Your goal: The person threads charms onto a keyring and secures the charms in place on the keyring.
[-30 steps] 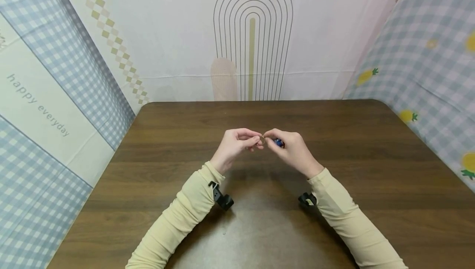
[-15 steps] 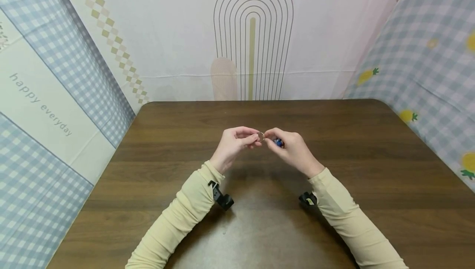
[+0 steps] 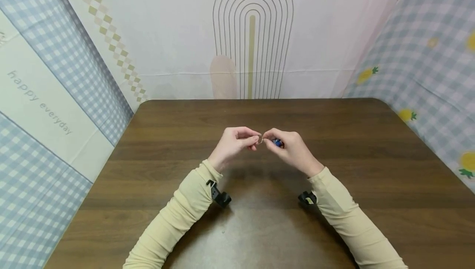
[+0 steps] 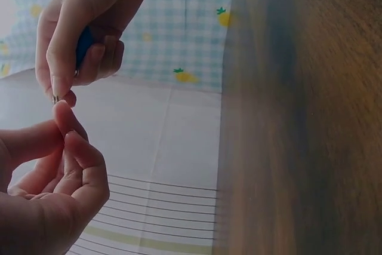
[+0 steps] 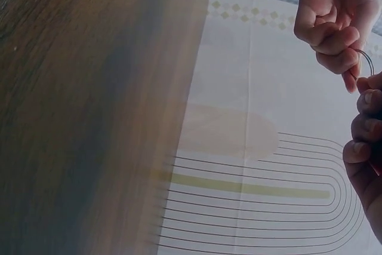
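Over the middle of the table, a thin metal key ring (image 5: 370, 59) spans the small gap between my two hands. My left hand (image 3: 233, 143) pinches one side of it between thumb and forefinger, the other fingers curled under. From the right, my right hand (image 3: 292, 148) pinches the opposite side with thumb and forefinger. A small shiny blue object (image 3: 277, 142) lies within the curled fingers of that right hand; in the left wrist view its blue surface (image 4: 84, 46) shows between them. Most of it is hidden, so I cannot tell its kind.
The brown wood-grain table (image 3: 178, 120) spreads beneath both arms. A black wrist camera (image 3: 221, 198) is strapped to the left sleeve, another black camera (image 3: 307, 198) to the right. Printed cloth (image 3: 178, 34) hangs behind the table and along both sides.
Both hands stay nearly in place on the key ring. The ring has shifted and turned slightly between the fingertips, and less of it shows than half a second ago.
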`<state>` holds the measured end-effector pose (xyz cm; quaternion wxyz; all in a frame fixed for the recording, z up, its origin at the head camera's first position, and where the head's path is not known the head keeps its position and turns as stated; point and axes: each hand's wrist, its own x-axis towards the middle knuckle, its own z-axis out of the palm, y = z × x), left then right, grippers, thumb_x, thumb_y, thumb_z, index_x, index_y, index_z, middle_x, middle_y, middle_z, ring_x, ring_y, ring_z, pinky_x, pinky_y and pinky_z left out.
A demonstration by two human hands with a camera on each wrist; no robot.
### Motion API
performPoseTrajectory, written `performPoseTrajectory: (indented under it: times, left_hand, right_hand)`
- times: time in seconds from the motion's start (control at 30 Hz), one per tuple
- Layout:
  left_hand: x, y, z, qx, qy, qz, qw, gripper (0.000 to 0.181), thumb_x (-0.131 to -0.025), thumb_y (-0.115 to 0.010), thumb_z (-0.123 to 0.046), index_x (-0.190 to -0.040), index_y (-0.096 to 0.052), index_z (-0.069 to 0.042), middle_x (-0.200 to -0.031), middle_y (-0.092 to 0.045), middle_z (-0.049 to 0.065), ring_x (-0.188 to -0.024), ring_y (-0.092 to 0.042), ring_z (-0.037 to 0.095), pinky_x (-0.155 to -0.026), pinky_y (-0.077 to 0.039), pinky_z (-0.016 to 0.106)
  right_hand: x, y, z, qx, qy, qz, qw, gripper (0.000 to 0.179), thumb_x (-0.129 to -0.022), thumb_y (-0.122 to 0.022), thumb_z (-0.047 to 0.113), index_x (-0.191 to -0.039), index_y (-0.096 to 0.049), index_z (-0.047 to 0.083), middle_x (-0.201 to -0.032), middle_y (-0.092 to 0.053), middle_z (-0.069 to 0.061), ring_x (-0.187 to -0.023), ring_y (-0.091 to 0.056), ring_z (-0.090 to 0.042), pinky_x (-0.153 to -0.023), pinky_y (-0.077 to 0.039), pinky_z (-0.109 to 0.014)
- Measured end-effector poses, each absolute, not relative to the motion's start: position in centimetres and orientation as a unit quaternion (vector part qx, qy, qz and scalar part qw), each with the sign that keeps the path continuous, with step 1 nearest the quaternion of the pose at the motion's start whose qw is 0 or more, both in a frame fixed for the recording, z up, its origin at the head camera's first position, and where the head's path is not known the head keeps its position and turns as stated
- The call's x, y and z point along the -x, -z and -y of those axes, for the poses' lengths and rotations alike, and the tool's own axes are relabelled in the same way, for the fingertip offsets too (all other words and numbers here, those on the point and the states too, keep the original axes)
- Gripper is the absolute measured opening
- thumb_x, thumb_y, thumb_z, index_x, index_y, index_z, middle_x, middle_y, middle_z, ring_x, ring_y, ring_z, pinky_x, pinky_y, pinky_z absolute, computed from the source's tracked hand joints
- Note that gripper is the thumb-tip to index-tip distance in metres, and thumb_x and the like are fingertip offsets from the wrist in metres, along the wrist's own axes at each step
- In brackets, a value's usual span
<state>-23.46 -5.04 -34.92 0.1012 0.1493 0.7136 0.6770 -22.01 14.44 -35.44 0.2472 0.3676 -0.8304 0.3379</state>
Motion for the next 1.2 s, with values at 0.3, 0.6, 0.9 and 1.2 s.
performPoseTrajectory:
  times: [0.3, 0.6, 0.9, 1.2]
  left_hand:
    - [23.36, 34.37, 5.27, -0.185, -0.665, -0.713, 0.123, 0.019, -0.089, -0.066, -0.002, -0.103, -0.068, 0.011, -0.07, -0.065, 0.0, -0.06, -0.061, 0.008, -0.075, -0.058, 0.04]
    - [23.51, 34.28, 5.47, -0.17, -0.69, -0.694, 0.116, 0.026, -0.086, -0.067, 0.003, -0.112, -0.063, 0.008, -0.093, -0.07, 0.007, -0.079, -0.066, 0.006, -0.084, -0.056, 0.03]
    - [23.37, 34.43, 5.41, -0.151, -0.723, -0.667, 0.098, 0.023, -0.09, -0.064, 0.0, -0.111, -0.064, 0.01, -0.089, -0.073, 0.004, -0.077, -0.069, 0.007, -0.073, -0.055, 0.025]
    - [23.27, 34.31, 5.42, -0.15, -0.702, -0.688, 0.105, 0.021, -0.092, -0.063, -0.004, -0.11, -0.065, 0.006, -0.087, -0.071, -0.002, -0.078, -0.066, 0.006, -0.086, -0.054, 0.037]
  right_hand:
    - [22.17, 35.21, -14.48, -0.384, -0.338, 0.824, 0.244, 0.006, -0.086, -0.067, 0.0, -0.091, -0.069, 0.004, -0.081, -0.072, -0.007, -0.066, -0.061, -0.008, -0.06, -0.053, -0.026]
    - [22.18, 35.2, -14.59, -0.357, -0.343, 0.827, 0.265, 0.007, -0.084, -0.069, -0.001, -0.089, -0.069, 0.004, -0.079, -0.071, -0.005, -0.064, -0.06, -0.008, -0.06, -0.048, -0.015]
    - [22.08, 35.41, -14.59, -0.352, -0.349, 0.833, 0.247, 0.009, -0.084, -0.071, 0.002, -0.093, -0.069, 0.004, -0.083, -0.073, -0.008, -0.067, -0.062, -0.009, -0.06, -0.054, -0.024]
    - [22.07, 35.47, -14.57, -0.362, -0.346, 0.829, 0.249, 0.007, -0.085, -0.07, 0.002, -0.091, -0.07, 0.005, -0.082, -0.073, -0.007, -0.065, -0.06, -0.008, -0.062, -0.048, -0.013]
